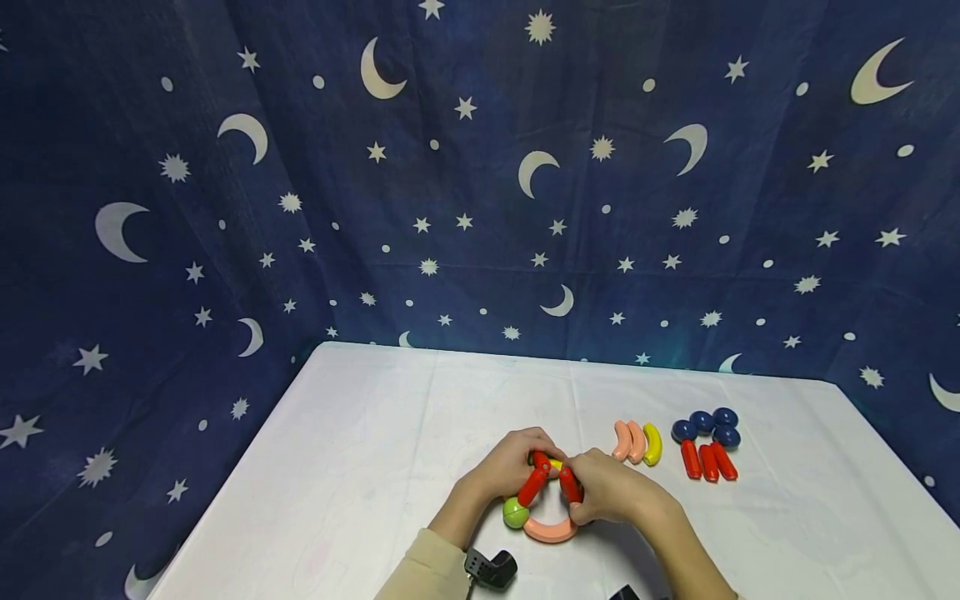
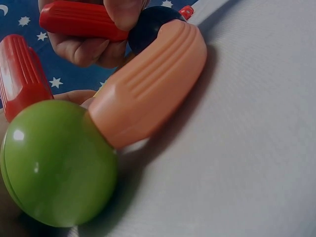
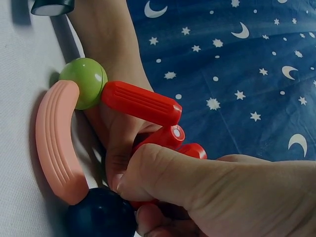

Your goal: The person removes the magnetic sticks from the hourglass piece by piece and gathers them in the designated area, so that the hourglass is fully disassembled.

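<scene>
red rod [image 2: 84, 22] in right hand [image 1: 611, 485], long axis upward, apparently aslant

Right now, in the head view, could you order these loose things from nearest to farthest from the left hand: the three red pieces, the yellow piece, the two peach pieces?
From the left hand:
1. Two peach pieces: to its right, leftmost of these.
2. Yellow piece: just right of the peach pair.
3. Three red pieces: farther right, beside the blue balls.
</scene>
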`<state>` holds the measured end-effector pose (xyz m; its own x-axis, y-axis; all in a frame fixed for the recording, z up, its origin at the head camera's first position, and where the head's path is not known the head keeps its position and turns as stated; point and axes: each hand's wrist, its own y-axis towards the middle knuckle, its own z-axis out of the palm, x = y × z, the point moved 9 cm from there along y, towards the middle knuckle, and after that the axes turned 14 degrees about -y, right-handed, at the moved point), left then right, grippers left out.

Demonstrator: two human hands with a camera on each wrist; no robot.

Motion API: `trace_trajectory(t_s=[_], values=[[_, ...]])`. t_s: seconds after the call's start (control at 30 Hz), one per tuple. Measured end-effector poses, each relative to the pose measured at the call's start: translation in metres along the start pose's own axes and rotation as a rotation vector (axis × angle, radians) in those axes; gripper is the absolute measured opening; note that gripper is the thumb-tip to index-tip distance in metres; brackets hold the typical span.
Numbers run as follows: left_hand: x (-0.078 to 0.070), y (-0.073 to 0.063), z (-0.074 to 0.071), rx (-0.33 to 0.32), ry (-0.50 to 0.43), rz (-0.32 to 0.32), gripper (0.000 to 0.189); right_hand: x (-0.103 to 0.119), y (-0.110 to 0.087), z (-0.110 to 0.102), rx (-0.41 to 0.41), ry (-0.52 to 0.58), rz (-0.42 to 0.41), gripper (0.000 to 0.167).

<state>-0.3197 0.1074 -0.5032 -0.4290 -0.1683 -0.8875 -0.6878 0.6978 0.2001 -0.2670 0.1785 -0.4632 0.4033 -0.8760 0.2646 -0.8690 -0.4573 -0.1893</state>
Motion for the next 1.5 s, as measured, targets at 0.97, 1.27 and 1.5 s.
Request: trace_trajectory(t_s=[0.97, 1.27, 1.5], values=[[-0.003, 0.002, 0.000, -0.010, 0.046, 0.021, 0.030, -0.009, -0.006, -0.003, 0.032, 0.126, -0.019, 0.007], [-0.001, 0.001, -0.001, -0.021, 0.047, 0.020, 0.020, -0.017, -0.010, -0.011, 0.046, 0.262, 0.006, 0.033], [0.002, 0.001, 0.000, -0.007, 0.008, -0.019, 0.022, -0.053, -0.023, -0.036, -0.089, 0.265, 0.063, 0.035]])
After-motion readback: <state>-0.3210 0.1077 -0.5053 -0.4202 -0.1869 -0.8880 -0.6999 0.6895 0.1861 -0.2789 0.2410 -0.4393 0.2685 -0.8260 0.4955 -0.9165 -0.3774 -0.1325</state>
